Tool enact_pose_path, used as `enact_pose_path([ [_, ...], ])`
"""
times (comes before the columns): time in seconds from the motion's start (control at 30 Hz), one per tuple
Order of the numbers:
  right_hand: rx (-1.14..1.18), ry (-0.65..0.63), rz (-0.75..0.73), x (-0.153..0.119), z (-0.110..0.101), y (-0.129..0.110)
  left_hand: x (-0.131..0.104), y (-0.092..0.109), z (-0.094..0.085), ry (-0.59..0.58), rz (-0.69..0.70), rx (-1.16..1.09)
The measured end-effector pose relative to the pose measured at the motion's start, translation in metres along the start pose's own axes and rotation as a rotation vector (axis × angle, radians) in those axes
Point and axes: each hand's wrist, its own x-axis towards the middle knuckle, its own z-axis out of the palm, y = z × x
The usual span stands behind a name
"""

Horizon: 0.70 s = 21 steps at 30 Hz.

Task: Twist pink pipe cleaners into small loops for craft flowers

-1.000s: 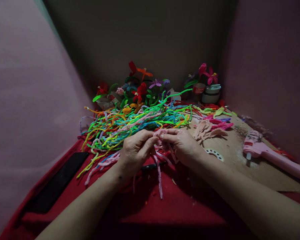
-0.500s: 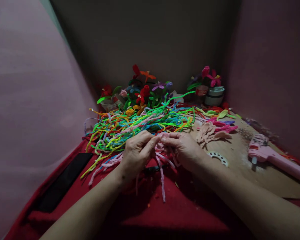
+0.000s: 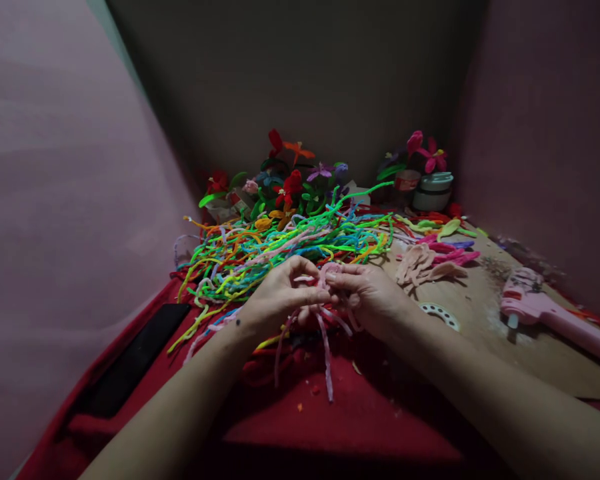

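Note:
Both hands meet at a pink pipe cleaner (image 3: 329,268), bent into a small loop near the middle of the view. My right hand (image 3: 375,293) pinches it between thumb and forefinger. The thumb of my left hand (image 3: 283,290) presses against its left side, with the fingers curled behind and partly hidden. Pale pink pipe cleaner strands (image 3: 326,360) hang below the hands toward the red cloth (image 3: 290,427). Just behind my left hand spreads a tangled heap of multicoloured pipe cleaners (image 3: 280,243).
Fuzzy flowers (image 3: 290,187) stand at the back, with a lidded jar (image 3: 433,192) to their right. A board (image 3: 480,340) on the right carries beige strips (image 3: 420,267), a white ring with holes (image 3: 440,315) and a pink glue gun (image 3: 545,310). A black phone (image 3: 137,360) lies left.
My left hand has loosened and spread its thumb and forefinger, and more of the pink loop shows. My right hand keeps its pinch. The whole view has shifted slightly.

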Motion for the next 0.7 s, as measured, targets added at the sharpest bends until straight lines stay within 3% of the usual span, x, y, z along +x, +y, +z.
enact_pose_path([
  [0.17, 0.022, 0.029, 0.010, 0.001, -0.003, -0.001, 0.004, -0.008, 0.004, -0.048, 0.009, -0.154],
  [0.37, 0.081, 0.053, -0.025, 0.003, -0.004, -0.003, 0.003, -0.005, 0.006, -0.036, -0.044, 0.021],
  [0.5, 0.034, 0.108, -0.084, 0.001, -0.001, -0.007, 0.000, 0.002, 0.003, -0.108, -0.153, 0.070],
  [0.7, 0.008, 0.173, -0.117, -0.001, 0.005, -0.007, 0.001, 0.003, -0.007, -0.207, -0.181, 0.098],
])
